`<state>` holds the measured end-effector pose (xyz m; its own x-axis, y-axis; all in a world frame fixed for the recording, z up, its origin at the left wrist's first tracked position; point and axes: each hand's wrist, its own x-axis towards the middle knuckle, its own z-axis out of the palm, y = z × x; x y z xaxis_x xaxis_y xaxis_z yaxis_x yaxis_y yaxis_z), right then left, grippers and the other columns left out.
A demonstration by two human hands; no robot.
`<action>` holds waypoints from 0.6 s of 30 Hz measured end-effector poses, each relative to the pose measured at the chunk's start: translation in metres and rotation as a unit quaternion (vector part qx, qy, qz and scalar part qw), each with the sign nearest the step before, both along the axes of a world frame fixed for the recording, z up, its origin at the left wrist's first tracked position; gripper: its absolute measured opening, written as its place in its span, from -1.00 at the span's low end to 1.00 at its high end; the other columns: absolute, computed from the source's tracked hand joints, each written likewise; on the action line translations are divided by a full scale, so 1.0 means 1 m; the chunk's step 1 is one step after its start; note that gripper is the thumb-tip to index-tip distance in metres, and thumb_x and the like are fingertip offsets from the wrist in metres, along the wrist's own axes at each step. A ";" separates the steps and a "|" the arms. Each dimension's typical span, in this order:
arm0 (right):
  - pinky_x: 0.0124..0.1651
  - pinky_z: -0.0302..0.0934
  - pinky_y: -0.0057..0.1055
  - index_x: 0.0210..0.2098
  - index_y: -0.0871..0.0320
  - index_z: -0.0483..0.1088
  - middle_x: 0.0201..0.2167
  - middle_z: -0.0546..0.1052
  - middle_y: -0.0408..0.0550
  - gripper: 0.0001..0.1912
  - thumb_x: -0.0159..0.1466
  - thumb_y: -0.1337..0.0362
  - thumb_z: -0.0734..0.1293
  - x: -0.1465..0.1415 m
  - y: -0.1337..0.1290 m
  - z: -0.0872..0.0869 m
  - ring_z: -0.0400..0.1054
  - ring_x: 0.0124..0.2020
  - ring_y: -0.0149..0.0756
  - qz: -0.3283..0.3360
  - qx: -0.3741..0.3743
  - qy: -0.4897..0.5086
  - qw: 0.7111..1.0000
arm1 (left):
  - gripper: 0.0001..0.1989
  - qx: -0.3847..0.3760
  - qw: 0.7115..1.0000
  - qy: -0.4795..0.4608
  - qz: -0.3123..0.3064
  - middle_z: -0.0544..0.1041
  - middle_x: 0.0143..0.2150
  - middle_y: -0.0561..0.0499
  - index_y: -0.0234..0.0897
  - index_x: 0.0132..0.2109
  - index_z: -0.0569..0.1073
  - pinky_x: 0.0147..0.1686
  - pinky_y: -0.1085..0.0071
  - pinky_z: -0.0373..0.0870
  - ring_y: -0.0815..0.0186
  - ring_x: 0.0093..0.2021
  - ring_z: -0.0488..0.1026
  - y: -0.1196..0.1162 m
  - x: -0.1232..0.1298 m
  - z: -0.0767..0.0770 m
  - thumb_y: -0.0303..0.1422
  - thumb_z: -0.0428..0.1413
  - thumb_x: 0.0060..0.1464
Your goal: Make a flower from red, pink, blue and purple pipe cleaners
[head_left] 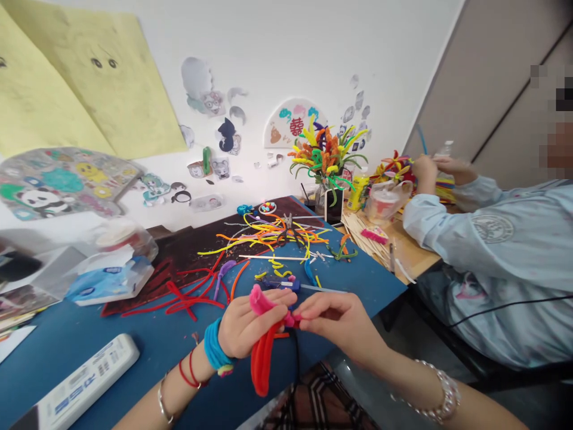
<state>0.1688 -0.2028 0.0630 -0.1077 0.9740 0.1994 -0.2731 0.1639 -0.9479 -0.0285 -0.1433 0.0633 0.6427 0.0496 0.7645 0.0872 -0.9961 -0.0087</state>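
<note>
Near the front edge of the blue table (170,352), my left hand (255,322) is closed round a bundle of fuzzy pipe cleaners. A pink looped piece (261,300) rises above its fingers, and a red looped piece (262,364) hangs below them. My right hand (340,322) meets it from the right, thumb and fingertips pinched on the pink and red end between the hands. Just behind the hands lies a dark blue tool (284,283), perhaps a glue gun. Loose red pipe cleaners (190,298) and a purple one (222,278) lie to the left.
Behind are pliers (289,230), a wooden stick (273,257) and yellow and orange pipe cleaners (250,239). A pipe-cleaner bouquet (324,152) stands at the back. Left are a tissue pack (111,278) and a white box (89,382). Another person's sleeve (483,233) is at right.
</note>
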 end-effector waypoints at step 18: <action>-0.59 0.23 -0.60 -0.40 0.23 0.44 -0.56 0.46 -0.21 -0.77 0.02 0.23 0.48 -0.006 0.008 -0.014 0.29 -0.66 -0.56 0.216 -0.212 0.100 0.948 | -0.72 0.013 1.000 0.010 -0.023 0.54 -0.06 -0.28 -0.43 0.08 0.26 0.05 0.26 0.41 0.22 0.15 0.35 0.002 0.002 0.000 -0.44 -0.12 0.27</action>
